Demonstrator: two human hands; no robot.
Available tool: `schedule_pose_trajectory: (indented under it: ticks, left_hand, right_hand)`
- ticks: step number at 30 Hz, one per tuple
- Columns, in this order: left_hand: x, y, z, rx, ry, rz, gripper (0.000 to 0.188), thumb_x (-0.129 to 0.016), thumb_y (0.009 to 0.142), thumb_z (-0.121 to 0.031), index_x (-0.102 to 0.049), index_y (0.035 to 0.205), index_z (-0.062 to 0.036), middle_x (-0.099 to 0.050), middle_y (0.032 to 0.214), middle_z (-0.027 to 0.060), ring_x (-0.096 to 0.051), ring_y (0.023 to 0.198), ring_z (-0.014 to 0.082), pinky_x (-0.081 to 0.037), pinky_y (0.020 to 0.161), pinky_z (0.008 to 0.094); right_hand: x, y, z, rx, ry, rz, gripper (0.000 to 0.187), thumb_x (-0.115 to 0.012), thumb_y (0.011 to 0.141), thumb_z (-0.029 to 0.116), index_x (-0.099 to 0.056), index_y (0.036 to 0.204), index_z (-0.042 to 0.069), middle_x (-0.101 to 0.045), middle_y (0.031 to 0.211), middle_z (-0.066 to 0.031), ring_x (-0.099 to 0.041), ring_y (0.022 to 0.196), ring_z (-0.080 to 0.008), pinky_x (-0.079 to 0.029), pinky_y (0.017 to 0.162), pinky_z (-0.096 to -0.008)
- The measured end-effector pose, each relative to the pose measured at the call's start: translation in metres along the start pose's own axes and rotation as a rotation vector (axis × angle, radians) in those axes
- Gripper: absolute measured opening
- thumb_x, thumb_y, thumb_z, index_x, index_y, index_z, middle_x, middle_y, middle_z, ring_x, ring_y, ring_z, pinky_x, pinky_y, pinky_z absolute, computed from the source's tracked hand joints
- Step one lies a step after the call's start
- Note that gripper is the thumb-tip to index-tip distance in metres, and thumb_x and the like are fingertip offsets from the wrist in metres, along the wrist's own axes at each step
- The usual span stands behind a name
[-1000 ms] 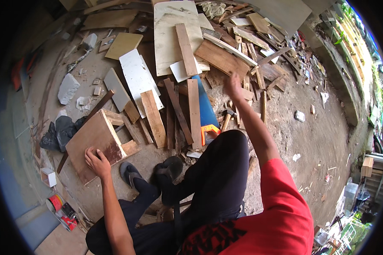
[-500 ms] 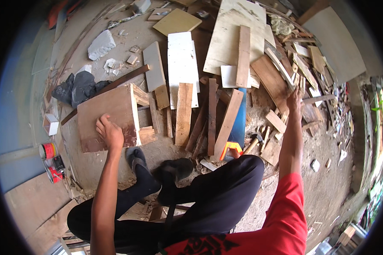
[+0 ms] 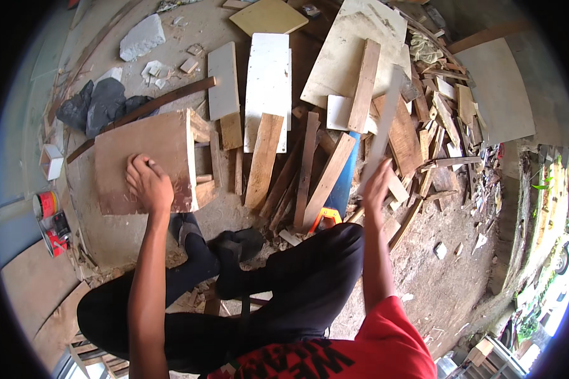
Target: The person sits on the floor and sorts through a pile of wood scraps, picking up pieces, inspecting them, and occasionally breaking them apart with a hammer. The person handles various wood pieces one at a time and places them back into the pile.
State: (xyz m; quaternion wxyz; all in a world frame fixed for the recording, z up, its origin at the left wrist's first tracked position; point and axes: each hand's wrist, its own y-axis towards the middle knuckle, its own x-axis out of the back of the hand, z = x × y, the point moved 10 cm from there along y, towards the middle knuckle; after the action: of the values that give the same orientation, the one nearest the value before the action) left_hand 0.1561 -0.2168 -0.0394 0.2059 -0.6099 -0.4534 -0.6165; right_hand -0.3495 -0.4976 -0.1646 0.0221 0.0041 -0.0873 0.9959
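Observation:
My left hand (image 3: 149,183) lies on the broad brown face of a wooden box-like frame (image 3: 117,170), its fingers loosely bent and apart, holding nothing. Thinner wood pieces show at the frame's open right side. My right hand (image 3: 377,184) is closed round the lower end of a long, pale wooden strip (image 3: 384,114), which points up and away from me and is smeared by motion. Just left of that hand, a handsaw with an orange handle (image 3: 325,218) and a blue blade (image 3: 344,170) lies partly beneath a plank (image 3: 330,180).
Several planks (image 3: 263,161) and white boards (image 3: 267,95) lie ahead of me. A scrap wood pile (image 3: 449,117) spreads at the right, beside a large leaning panel (image 3: 496,88). Black plastic (image 3: 104,104) and red cans (image 3: 47,205) are at the left.
My right hand has drawn the pale strip out of the scrap pile and back to the left, toward me. My left hand stays on the frame. The view has shifted slightly.

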Motion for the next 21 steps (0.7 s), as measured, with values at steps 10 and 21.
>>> schedule_pose_trajectory:
  ticks: [10,21]
  left_hand:
    - [-0.009,0.005,-0.015,0.009,-0.046,-0.01,0.022,-0.051,0.092,-0.022,-0.053,0.11,-0.0098,-0.05,0.124,0.0117,-0.046,0.117,0.035,-0.032,0.103,0.0504]
    - [-0.012,0.005,-0.006,0.048,-0.049,-0.029,0.029,-0.054,0.088,-0.029,-0.057,0.112,-0.0127,-0.051,0.126,0.0114,-0.044,0.123,0.0327,-0.027,0.108,0.0553]
  right_hand:
    - [-0.04,-0.152,-0.021,0.078,-0.646,0.059,0.048,-0.076,0.084,0.024,-0.051,0.117,0.0,-0.068,0.089,-0.0201,-0.068,0.069,-0.0285,-0.053,0.06,-0.0371]
    - [-0.069,-0.153,-0.046,0.343,-0.837,0.048,0.043,-0.073,0.085,0.028,-0.055,0.105,-0.005,-0.06,0.095,-0.0258,-0.059,0.089,-0.0413,-0.046,0.08,-0.0471]
